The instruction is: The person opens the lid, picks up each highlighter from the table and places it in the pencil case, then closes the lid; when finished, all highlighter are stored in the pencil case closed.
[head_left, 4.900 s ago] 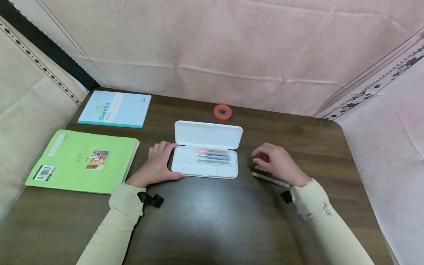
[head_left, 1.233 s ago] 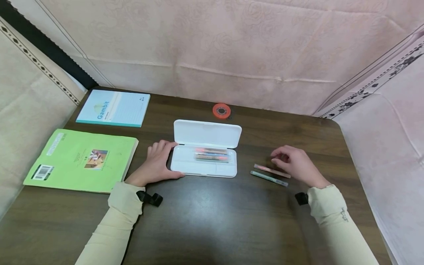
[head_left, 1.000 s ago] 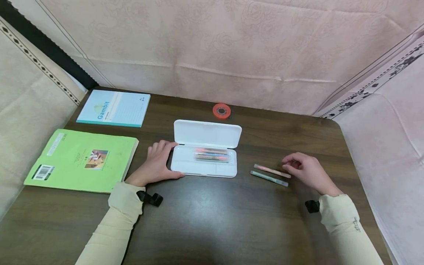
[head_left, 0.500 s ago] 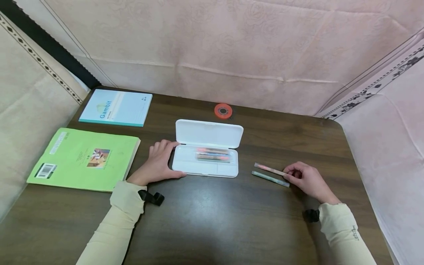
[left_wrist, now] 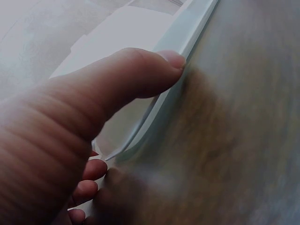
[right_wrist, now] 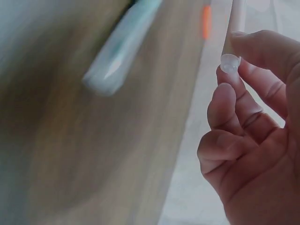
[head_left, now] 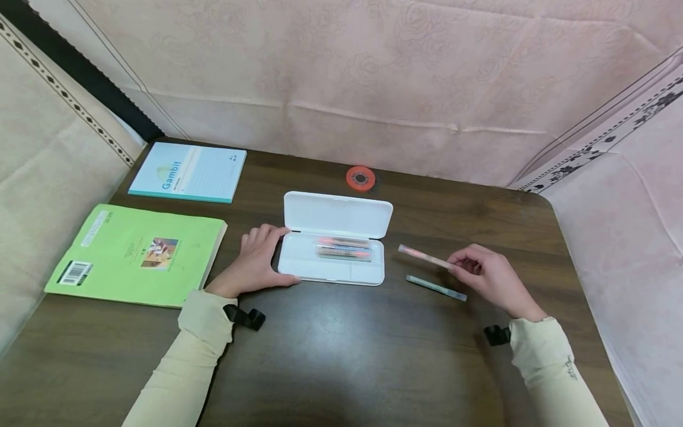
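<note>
A white pencil case (head_left: 331,276) lies with its lid raised on the table, several pens (head_left: 344,252) in its back compartment. My left hand (head_left: 253,264) holds the case by its left end, thumb at the front edge and fingers at the back corner. The left wrist view has the thumb (left_wrist: 136,75) along the case's rim. My right hand (head_left: 488,276) pinches a pink pen (head_left: 424,256) by its right end, between thumb and fingers, raised over the table. The pen's clear end (right_wrist: 230,63) shows in the right wrist view. A green pen (head_left: 436,288) lies on the table just in front of it.
On the left lie a green book (head_left: 120,249) and, behind it, a light blue notebook (head_left: 189,172). A red round disc (head_left: 360,178) sits behind the case. Patterned cloth (head_left: 341,71) hangs at the table's back and sides.
Since 4.9 seconds ago, two pens have come to lie right of the case. In the last second my right hand has taken hold of the pink one and lifted it leftward.
</note>
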